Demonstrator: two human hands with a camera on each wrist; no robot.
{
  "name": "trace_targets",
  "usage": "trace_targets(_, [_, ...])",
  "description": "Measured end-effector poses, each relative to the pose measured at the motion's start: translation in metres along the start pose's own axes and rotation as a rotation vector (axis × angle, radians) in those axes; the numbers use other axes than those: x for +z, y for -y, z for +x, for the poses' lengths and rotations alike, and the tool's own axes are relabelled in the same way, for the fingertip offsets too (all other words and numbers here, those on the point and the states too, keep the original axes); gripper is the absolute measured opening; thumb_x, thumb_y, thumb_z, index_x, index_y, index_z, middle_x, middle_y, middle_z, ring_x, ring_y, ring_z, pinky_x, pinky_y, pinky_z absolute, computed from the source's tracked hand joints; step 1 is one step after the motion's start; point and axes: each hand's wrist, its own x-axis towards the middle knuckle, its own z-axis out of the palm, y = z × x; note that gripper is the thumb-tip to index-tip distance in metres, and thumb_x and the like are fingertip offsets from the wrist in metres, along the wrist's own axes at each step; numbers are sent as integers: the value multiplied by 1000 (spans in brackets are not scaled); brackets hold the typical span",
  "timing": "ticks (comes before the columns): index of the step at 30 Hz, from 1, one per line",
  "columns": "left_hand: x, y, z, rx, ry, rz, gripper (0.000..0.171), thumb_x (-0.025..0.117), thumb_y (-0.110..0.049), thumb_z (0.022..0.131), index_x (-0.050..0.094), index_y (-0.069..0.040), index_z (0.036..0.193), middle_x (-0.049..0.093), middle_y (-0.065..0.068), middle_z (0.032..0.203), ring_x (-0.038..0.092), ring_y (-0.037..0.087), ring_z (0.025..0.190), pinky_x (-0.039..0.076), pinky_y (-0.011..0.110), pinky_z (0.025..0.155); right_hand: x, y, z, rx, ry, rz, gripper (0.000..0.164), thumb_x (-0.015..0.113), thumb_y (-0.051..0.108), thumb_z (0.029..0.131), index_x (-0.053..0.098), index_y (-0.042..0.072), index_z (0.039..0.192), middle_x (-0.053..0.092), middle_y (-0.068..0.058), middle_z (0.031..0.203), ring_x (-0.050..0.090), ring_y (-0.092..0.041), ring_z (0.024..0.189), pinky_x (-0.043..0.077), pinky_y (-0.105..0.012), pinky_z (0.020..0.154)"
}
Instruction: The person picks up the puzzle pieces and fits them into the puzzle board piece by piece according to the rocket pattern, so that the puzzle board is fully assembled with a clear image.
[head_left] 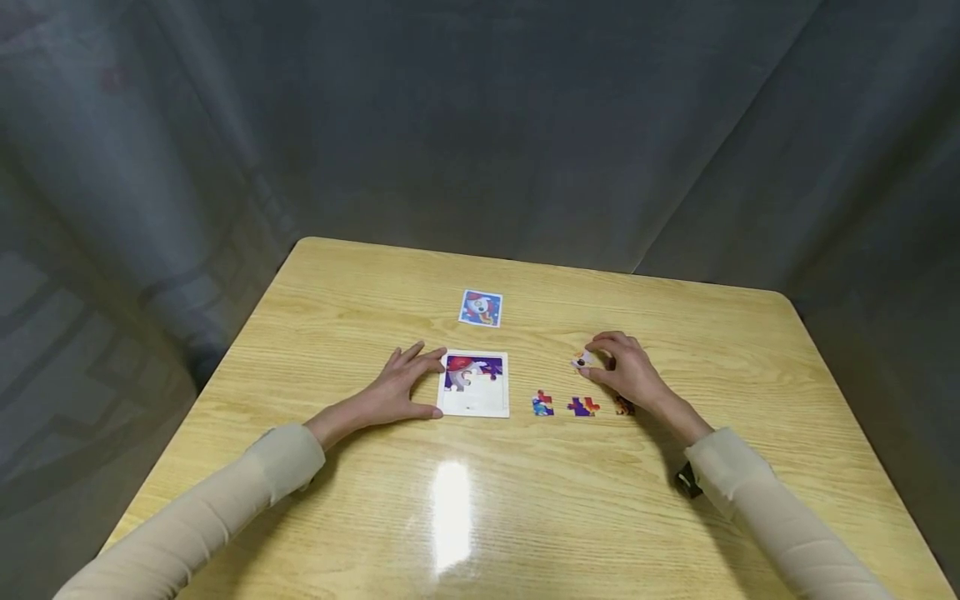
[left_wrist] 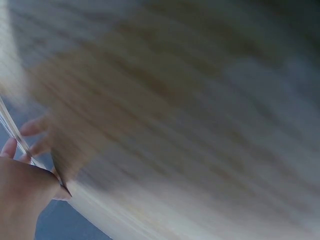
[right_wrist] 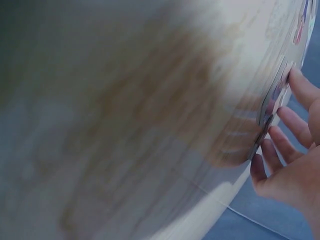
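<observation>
A white puzzle frame (head_left: 474, 404) lies on the table, its upper part filled with red, purple and white pieces and its lower part bare white. My left hand (head_left: 400, 387) is at its left side, fingers spread, with the index finger at the upper left corner and the thumb at the lower left one. To the right, my right hand (head_left: 624, 367) pinches a white and yellow puzzle piece (head_left: 581, 360) between thumb and fingers, close over the table. The right wrist view shows that hand's fingers (right_wrist: 295, 125) at the flat pieces' edges, seen very obliquely.
A small blue picture card (head_left: 481, 308) lies behind the frame. Right of the frame, in a row, are a blue and red piece (head_left: 543, 404), a purple and red piece (head_left: 582, 407) and a dark orange piece (head_left: 623, 406), partly under my right hand. Grey curtains (head_left: 480, 125) hang beyond the table (head_left: 360, 275).
</observation>
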Motion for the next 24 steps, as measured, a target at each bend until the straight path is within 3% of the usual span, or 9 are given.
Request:
trace_targets(7, [-1,-1,1,-4,-3,-1,62,78,-40,78,52,-11,127,31,9,155,9,39,145,-3,61,113,-1,1,1,8,-9,30,32,76,19,84,67,1,109,55,-19,114,47,-33,96,39,-42,74])
trace_targets(13, [0,2,1,-4,-1,1,63,78,-41,78,52,-11,127,31,8,155,9,38,146,-3,61,113,-1,2,2,20,3,29,28,74,16,86,67,0,108,56,-19,112,47,-32,96,37,-40,73])
trace_targets(21, [0,1,1,-2,1,-1,63,78,-41,79,52,-11,128,31,8,155,9,38,145,-3,61,113,1,4,2,5,19,-26,55,76,33,83,61,1,125,52,-20,122,45,-36,104,39,-52,84])
trace_targets(24, [0,1,1,-7,8,7,63,77,-42,79,52,-12,129,31,8,156,8,38,146,-3,61,113,2,4,4,-22,26,-40,56,77,33,82,61,3,125,52,-19,123,44,-37,107,37,-54,87])
